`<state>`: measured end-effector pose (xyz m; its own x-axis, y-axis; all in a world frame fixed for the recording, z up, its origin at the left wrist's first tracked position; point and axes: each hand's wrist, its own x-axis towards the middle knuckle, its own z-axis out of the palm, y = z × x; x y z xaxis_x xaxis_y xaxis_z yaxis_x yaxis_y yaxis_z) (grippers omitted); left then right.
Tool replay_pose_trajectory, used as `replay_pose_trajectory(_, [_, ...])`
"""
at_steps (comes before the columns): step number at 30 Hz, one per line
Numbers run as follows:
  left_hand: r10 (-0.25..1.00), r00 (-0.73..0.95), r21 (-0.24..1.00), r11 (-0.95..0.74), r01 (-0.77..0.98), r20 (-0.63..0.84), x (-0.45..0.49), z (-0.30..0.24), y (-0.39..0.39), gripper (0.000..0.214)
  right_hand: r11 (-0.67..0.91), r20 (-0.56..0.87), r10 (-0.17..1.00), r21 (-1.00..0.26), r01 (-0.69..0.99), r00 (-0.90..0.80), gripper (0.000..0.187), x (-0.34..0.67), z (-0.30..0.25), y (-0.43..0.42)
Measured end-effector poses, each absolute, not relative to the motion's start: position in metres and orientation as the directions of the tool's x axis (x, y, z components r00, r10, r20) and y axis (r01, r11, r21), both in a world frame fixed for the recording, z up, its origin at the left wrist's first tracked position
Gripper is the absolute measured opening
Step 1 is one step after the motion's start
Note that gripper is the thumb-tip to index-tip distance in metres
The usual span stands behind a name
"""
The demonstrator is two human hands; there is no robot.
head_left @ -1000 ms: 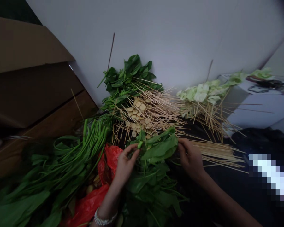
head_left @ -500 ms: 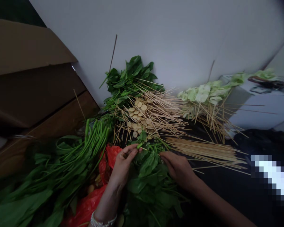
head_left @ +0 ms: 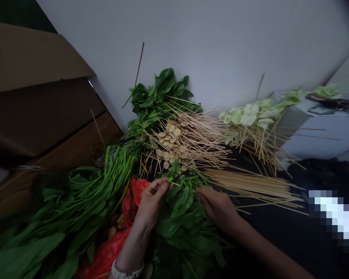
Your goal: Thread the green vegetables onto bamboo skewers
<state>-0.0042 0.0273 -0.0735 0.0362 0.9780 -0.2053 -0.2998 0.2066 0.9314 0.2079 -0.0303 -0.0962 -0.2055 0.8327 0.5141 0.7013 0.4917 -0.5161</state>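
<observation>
My left hand (head_left: 152,197), with a beaded bracelet on its wrist, is closed in a pinch on a small green leafy sprig (head_left: 170,179). Closed on a thin bamboo skewer (head_left: 177,184), my right hand (head_left: 216,203) is to its right, and the skewer's pale tip points at the sprig. Below and between both hands lies a heap of leafy greens (head_left: 182,223). Just beyond the fingers are skewers threaded with round pale slices (head_left: 171,139), their sticks pointing right.
Long-stemmed greens (head_left: 84,205) and a red plastic bag (head_left: 110,252) lie at left. Loose bamboo skewers (head_left: 253,186) are spread at right, with skewered pale cabbage leaves (head_left: 250,114) behind. More greens (head_left: 163,93) rest against the wall, and a cardboard box (head_left: 40,104) stands far left.
Both hands stay almost in place. The sprig in my left hand has shifted very slightly to the left; the piles look the same.
</observation>
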Motion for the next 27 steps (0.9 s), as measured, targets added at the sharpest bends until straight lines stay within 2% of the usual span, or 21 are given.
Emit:
replay_pose_trajectory(4, [0.984,-0.018,0.958,0.168,-0.232,-0.177,-0.007,-0.077,0.029,0.035,0.498,0.504,0.835,-0.525,0.691,-0.219,0.025,0.206,-0.101,-0.031])
replay_pose_trajectory(11, [0.969,0.059,0.940,0.248,-0.232,-0.241,-0.005,-0.076,0.026,0.036,0.510,0.502,0.833,-0.531,0.677,-0.233,0.025,0.204,-0.104,-0.031])
replay_pose_trajectory(19, [0.977,0.027,0.964,0.214,-0.155,-0.213,-0.002,-0.082,0.022,0.033,0.504,0.492,0.841,-0.559,0.658,-0.226,0.023,0.201,-0.109,-0.031])
replay_pose_trajectory(23, [0.973,0.085,0.965,0.225,-0.133,-0.215,0.010,-0.085,0.017,0.028,0.496,0.479,0.848,-0.571,0.654,-0.226,0.023,0.199,-0.110,-0.030])
replay_pose_trajectory(27, [0.989,0.080,0.988,0.128,-0.088,-0.121,0.008,-0.084,0.023,0.032,0.483,0.511,0.838,-0.529,0.697,-0.193,0.022,0.209,-0.105,-0.026])
